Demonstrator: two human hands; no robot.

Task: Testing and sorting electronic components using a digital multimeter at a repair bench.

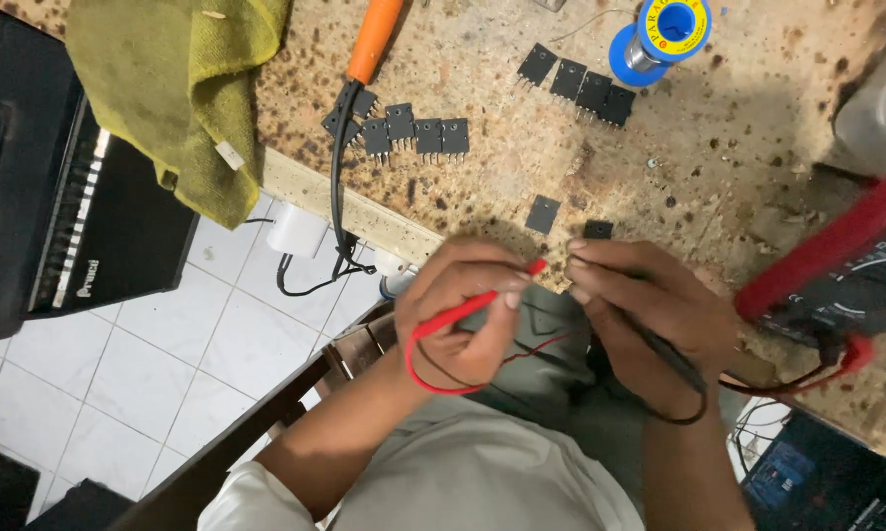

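My left hand (pixel 468 320) grips a red test probe (pixel 477 300) whose tip points up and right toward the bench edge. My right hand (pixel 649 310) holds a black test probe (pixel 674 359) along the palm, and its fingertips pinch a small black transistor (pixel 597 230) at the edge of the speckled workbench (pixel 718 128). Red and black leads loop below both hands. Another single black transistor (pixel 542 213) lies just above my left hand.
Two rows of black transistors (pixel 413 133) (pixel 579 84) lie further back. An orange-handled soldering iron (pixel 372 44), a blue solder spool (pixel 659 34), a green cloth (pixel 182 79) and a red-cased multimeter (pixel 836 265) sit around. A black amplifier (pixel 59 197) stands on the tiled floor.
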